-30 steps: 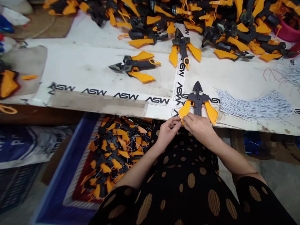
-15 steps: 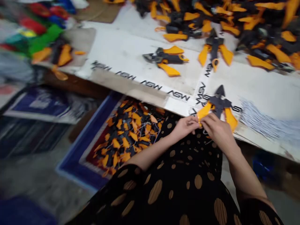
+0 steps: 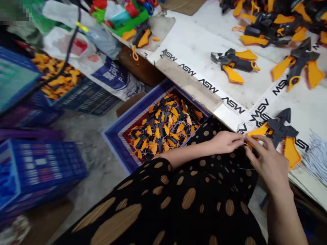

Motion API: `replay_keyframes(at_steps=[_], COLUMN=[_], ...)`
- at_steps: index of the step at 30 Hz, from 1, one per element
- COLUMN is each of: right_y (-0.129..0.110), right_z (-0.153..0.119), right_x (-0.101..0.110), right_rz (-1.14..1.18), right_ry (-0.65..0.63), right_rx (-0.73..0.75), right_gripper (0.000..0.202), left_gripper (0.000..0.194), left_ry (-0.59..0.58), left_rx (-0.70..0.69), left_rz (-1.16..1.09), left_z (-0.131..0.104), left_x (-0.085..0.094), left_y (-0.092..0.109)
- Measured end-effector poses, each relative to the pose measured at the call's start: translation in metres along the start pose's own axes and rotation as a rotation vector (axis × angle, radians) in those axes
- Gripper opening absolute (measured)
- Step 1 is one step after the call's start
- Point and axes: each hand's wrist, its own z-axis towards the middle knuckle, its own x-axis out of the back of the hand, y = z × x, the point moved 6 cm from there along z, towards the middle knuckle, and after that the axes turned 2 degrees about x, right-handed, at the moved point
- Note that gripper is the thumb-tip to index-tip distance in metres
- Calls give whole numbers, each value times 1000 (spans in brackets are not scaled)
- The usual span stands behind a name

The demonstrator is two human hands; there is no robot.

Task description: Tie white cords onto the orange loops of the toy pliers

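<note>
A dark grey and orange plastic toy (image 3: 278,131) with a pointed head and orange wings lies at the table's front edge. My left hand (image 3: 230,141) is closed in a pinch at its near end, where a bit of thin white string (image 3: 246,168) shows. My right hand (image 3: 274,165) reaches over the toy from the right, thumb and fingers pinched together beside the left fingertips. The toy's near end is mostly hidden by my fingers. Two like toys, one on its side (image 3: 237,64) and one pointing away (image 3: 298,64), rest farther back.
A pile of such toys (image 3: 276,25) covers the back right. A bundle of white strings (image 3: 316,158) lies at the right. Below the table edge, a blue crate (image 3: 116,127) holds many strung toys. More blue crates (image 3: 48,170) and plastic bags (image 3: 68,47) are at the left.
The view has swung left, so everything appears farther right and more crates show. Both hands remain together at the same toy, still pinching at its near end.
</note>
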Motion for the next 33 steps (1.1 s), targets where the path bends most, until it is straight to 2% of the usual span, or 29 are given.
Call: replay_keyframes(at_steps=[4, 6, 8, 11, 14, 17, 19, 22, 25, 27, 29, 31, 33], right_y=[-6, -5, -1, -4, -24, -46, -49, -45, -41, -38, -34, -31, -29], right_z=[-5, -6, -7, -8, -7, -6, -7, -13, -18, -19, -21, -22, -23], right_x=[-3, -4, -6, -4, -4, -13, -24, -39, -43, -43, -43, -46, -49], right_rz=[11, 34, 50, 140, 462, 878, 1090, 1363, 1583, 1700, 1778, 1808, 1811], right_ry=[16, 0, -35, -45, 57, 204, 289, 364, 280, 183, 102, 49, 28], right_rx=[-28, -38, -67, -85, -34, -21, -169, -450, -582, -624, -659, -687, -705], right_gripper=[30, 30, 31, 33, 30, 25, 25, 31, 36, 38, 41, 42, 41], left_gripper=[19, 21, 27, 34, 36, 32, 27, 20, 11, 14, 23, 29, 29], left_ry=[27, 159, 194, 21, -120, -149, -83, 83, 150, 119, 46, -42, -103], left_rx=[13, 88, 116, 161, 162, 104, 41, -86, -366, -646, -899, -1055, -1126], left_rz=[-81, -196, -308, -431, -498, -541, -539, -350, 116, 442, 670, 786, 811], left_z=[-17, -23, -27, -33, -42, -43, -40, -33, -27, -28, -31, -32, -32], left_x=[39, 62, 72, 61, 43, 30, 26, 26, 27, 23, 20, 19, 19], left_y=[-11, -26, -35, -34, -22, -11, -6, 3, 24, 40, 48, 51, 52])
